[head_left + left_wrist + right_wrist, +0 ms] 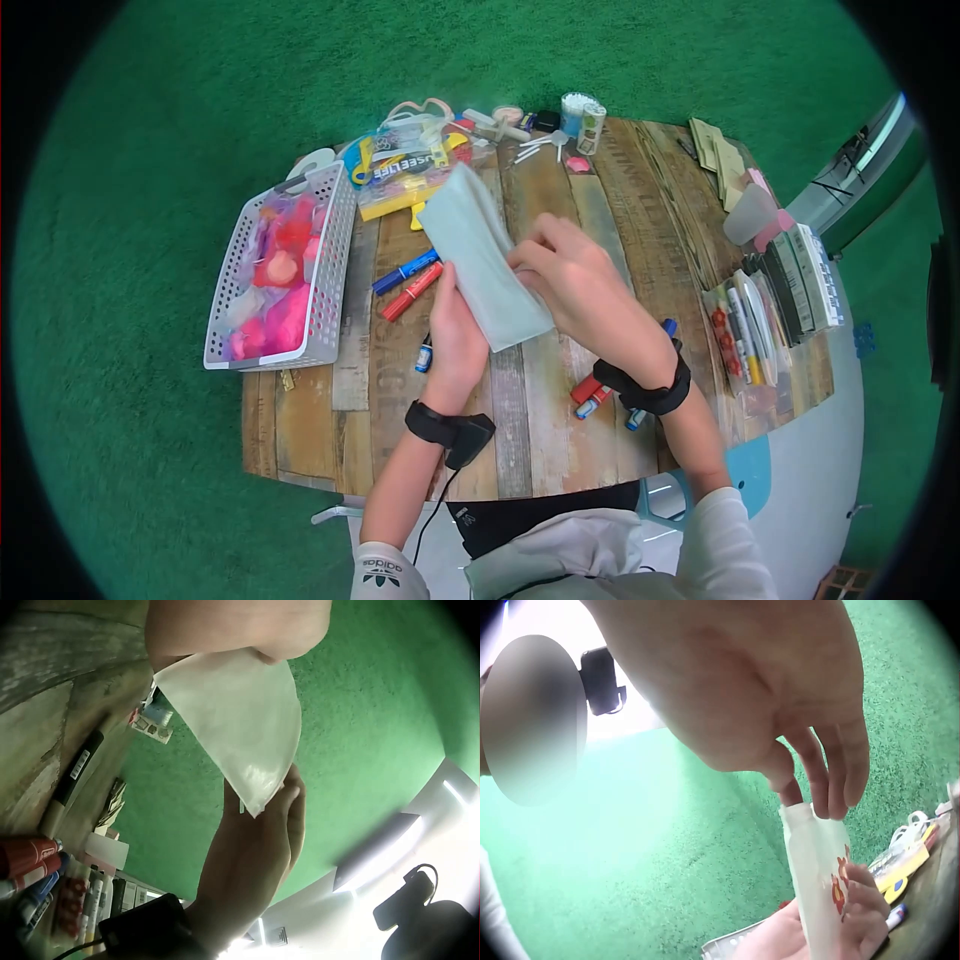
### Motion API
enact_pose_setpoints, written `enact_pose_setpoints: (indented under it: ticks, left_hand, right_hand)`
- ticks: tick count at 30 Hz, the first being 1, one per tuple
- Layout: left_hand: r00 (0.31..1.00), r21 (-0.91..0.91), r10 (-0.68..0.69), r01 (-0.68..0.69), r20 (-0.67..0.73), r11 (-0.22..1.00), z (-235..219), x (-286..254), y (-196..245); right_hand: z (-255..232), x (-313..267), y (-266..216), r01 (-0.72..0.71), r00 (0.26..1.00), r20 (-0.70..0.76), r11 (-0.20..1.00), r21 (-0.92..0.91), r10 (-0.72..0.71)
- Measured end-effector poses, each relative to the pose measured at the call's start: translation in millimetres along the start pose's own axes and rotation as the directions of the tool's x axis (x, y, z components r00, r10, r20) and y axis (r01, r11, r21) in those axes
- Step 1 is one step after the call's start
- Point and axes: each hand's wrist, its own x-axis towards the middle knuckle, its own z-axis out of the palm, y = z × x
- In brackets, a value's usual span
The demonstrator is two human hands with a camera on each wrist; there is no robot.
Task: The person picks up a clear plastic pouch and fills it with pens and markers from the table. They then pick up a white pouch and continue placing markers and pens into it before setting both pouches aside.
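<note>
A pale, frosted pencil pouch (pixel 470 260) is held up above the table, tilted. My left hand (pixel 458 345) grips it from below, thumb along its near face. At its right long edge, my right hand (pixel 580 285) pinches the pouch between thumb and fingertips. The right wrist view shows small red printed figures on the pouch (pixel 817 885), with the left fingers (pixel 864 911) wrapped round its lower part. Beneath and left of it lie a blue marker (pixel 405 271) and a red marker (pixel 411 292). More red markers (pixel 588 388) lie under my right wrist.
A white perforated basket (pixel 330 240) of pink and red items stands at left. Behind the pouch are plastic packets (pixel 405 160), cotton swabs (pixel 578 105) and small items. At right, a clear holder of pens (pixel 745 330) stands beside books (pixel 800 280) and brown paper packets (pixel 718 155).
</note>
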Motion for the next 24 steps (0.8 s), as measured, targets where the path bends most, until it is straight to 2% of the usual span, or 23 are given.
enact_pose_setpoints:
  ticks: [2, 3, 5, 6, 7, 8, 9, 10, 12, 14, 17, 18, 19, 21, 23, 24]
  left_hand:
    - [0.999, 0.125, 0.043, -0.041, -0.014, 0.991, 12, -6, -1]
    - [0.999, 0.132, 0.047, -0.044, -0.015, 0.990, 10, -6, -4]
    - [0.994, 0.243, 0.100, -0.086, -0.045, 0.966, 3, -4, -10]
    - [0.993, 0.299, 0.116, -0.108, -0.007, 0.948, 4, -5, -10]
    - [0.993, 0.304, 0.116, -0.109, -0.004, 0.947, 4, -7, -9]
    - [0.998, 0.382, 0.069, -0.068, 0.011, 0.921, 2, -10, -9]
    - [0.999, 0.459, 0.024, -0.033, 0.024, 0.888, 1, -11, -7]
    - [0.999, 0.461, 0.029, -0.037, 0.024, 0.886, 1, -11, -8]
    - [0.985, 0.598, 0.081, -0.159, 0.155, 0.786, 3, -12, -13]
    - [0.989, 0.614, 0.072, -0.139, 0.133, 0.777, 5, -17, -14]
    - [0.988, 0.608, 0.117, -0.154, 0.100, 0.779, 8, -17, -19]
    - [0.988, 0.591, 0.064, -0.134, 0.137, 0.795, 7, -16, -18]
    - [0.985, 0.575, 0.014, -0.113, 0.174, 0.810, 6, -15, -17]
    - [0.985, 0.586, 0.035, -0.130, 0.170, 0.800, 10, -17, -19]
    - [0.984, 0.601, 0.062, -0.149, 0.164, 0.785, 13, -18, -22]
    - [0.990, 0.559, 0.022, -0.095, 0.137, 0.824, 13, -19, -24]
  right_hand:
    - [3, -1, 3, -0.023, 0.998, -0.064, 0.959, -0.281, 0.005]
    - [3, 0, 3, -0.020, 0.998, -0.068, 0.961, -0.276, 0.002]
    - [3, 1, 6, -0.016, 0.990, -0.132, 0.914, -0.405, -0.041]
    - [3, 1, 8, -0.019, 0.990, -0.137, 0.915, -0.402, -0.040]
    - [3, 1, 10, 0.001, 0.997, -0.080, 0.966, -0.260, -0.023]
    - [2, 2, 11, 0.014, 1.000, -0.019, 0.994, -0.111, -0.016]
    - [4, 1, 14, 0.018, 1.000, -0.022, 0.994, -0.110, -0.021]
    - [9, -1, 18, 0.015, 0.999, -0.042, 0.993, -0.119, -0.020]
    - [12, -3, 17, 0.012, 0.998, -0.062, 0.993, -0.120, -0.019]
    - [6, -5, 7, -0.152, 0.986, 0.009, 0.916, -0.371, 0.167]
    - [3, -11, 5, -0.188, 0.976, 0.052, 0.938, -0.292, 0.212]
    - [-1, -12, 2, -0.188, 0.976, 0.054, 0.938, -0.292, 0.213]
    - [-6, -13, -4, -0.188, 0.977, 0.037, 0.926, -0.327, 0.211]
    - [-10, -15, -11, -0.180, 0.979, 0.027, 0.917, -0.356, 0.203]
    - [-12, -16, -15, -0.247, 0.965, -0.019, 0.875, -0.416, 0.263]
    - [-18, -13, -20, -0.234, 0.968, 0.016, 0.924, -0.301, 0.251]
